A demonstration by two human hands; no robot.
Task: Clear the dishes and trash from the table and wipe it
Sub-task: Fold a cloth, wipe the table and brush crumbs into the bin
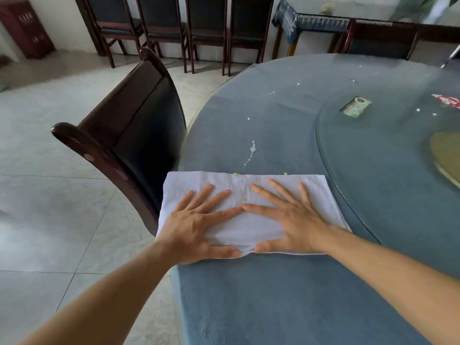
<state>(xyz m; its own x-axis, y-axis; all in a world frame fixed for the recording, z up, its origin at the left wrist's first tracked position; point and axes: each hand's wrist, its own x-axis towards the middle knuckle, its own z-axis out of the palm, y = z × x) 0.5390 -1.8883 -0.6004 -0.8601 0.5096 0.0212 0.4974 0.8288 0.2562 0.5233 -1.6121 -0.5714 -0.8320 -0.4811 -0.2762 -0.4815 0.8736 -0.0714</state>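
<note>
Both the left hand (196,220) and right hand (290,220) press a white cloth (246,227) flat on the tabletop (286,115). Their fingers (214,199) are spread wide. A white spill (252,149) lies just beyond.

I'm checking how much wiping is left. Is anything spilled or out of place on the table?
Yes. A white splatter and crumbs lie on the table beyond the cloth that both hands press flat. A green packet and a red wrapper lie on the glass turntable.
</note>
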